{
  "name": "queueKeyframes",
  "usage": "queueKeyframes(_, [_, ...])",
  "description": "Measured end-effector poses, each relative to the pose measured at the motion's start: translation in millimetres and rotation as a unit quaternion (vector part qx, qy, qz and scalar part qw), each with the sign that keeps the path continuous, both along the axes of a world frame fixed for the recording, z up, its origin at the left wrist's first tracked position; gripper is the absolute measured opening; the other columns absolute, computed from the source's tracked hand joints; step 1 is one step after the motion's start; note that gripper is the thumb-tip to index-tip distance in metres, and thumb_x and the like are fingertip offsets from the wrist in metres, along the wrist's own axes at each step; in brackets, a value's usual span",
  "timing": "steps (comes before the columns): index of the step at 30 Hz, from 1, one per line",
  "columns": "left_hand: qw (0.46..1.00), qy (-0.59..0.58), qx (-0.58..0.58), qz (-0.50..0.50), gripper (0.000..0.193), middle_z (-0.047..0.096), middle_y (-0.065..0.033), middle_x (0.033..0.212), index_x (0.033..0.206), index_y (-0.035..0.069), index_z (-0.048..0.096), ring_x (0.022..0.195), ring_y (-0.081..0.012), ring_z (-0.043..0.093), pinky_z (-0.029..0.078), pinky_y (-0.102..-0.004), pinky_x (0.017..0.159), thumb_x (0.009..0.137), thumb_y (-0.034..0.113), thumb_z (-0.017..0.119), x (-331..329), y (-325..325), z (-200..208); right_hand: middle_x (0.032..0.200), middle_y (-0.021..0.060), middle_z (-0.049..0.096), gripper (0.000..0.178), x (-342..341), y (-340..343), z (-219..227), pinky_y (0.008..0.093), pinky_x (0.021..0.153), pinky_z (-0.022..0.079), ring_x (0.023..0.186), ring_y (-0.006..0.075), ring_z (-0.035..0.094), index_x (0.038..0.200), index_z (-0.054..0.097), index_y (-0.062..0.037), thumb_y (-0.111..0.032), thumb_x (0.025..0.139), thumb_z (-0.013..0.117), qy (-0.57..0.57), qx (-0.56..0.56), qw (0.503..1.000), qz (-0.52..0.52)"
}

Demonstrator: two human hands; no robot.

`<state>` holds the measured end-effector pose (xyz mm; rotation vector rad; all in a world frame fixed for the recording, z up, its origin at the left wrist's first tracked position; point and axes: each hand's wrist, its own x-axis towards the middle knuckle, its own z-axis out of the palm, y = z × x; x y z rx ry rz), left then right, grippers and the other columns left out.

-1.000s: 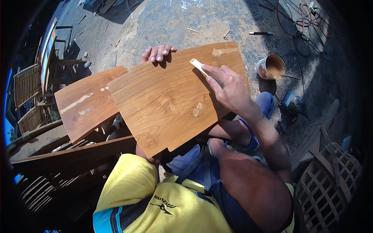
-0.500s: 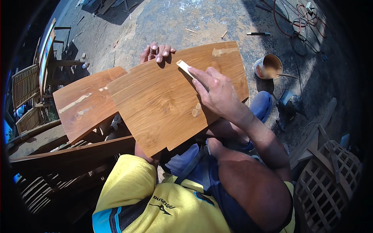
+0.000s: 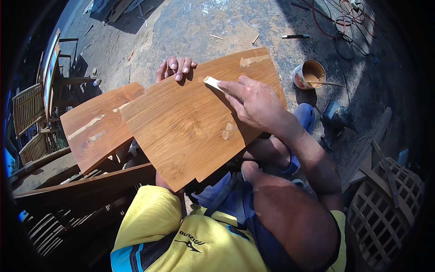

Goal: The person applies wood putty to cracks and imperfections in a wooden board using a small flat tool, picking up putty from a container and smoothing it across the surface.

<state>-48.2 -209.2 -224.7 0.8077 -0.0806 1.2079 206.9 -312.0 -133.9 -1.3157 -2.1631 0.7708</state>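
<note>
Brown wood, cut as a broad panel (image 3: 181, 136), is being held above the person's legs (image 3: 290, 213). Past its left end, a smaller panel (image 3: 104, 131) is being partly covered. On the floor (image 3: 181, 31) to the right, brown contents are being held in a tub (image 3: 297, 79), crossed by a thin stick (image 3: 330, 83). Near the broad panel's far edge, a pale strip (image 3: 212, 83) is being pinched by the right hand (image 3: 260, 102); whether the wood is being touched by its tip cannot be told. That edge is being gripped by the left hand's (image 3: 176, 69) curled fingers.
</note>
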Motion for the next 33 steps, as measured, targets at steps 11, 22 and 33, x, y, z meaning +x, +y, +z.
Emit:
queueKeyframes(11, [1.0,-0.011,0.016,-0.017,0.046,0.06,0.0008,0.072,0.098,0.013,0.065,0.095,-0.018,0.057,0.044,-0.0421,0.106,0.112,0.033,0.026,8,3,5,0.086,0.0173,0.063,0.032,4,-9,-22,0.0463,0.069,0.058,0.077,0.0354,0.069,0.129,0.068,-0.0107,-0.019,0.098,0.065,0.034,0.004,0.999,-0.037])
queueKeyframes(22, [1.0,0.018,0.004,0.003,0.046,0.059,0.0011,0.071,0.097,0.014,0.065,0.093,-0.0176,0.057,0.044,-0.0415,0.105,0.112,0.033,0.026,6,0,11,0.09,0.0163,0.063,0.034,21,-6,-26,0.0459,0.069,0.058,0.078,0.0348,0.07,0.132,0.065,-0.0109,-0.018,0.098,0.065,0.033,0.01,0.999,-0.025])
queueKeyframes(33, [1.0,0.009,0.027,-0.007,0.045,0.061,0.001,0.07,0.095,0.014,0.065,0.091,-0.0178,0.057,0.046,-0.0411,0.103,0.112,0.033,0.028,7,3,11,0.09,0.0143,0.063,0.036,9,-7,15,0.0452,0.069,0.06,0.077,0.0343,0.071,0.134,0.064,-0.0144,-0.02,0.099,0.064,-0.036,0.012,0.999,-0.003])
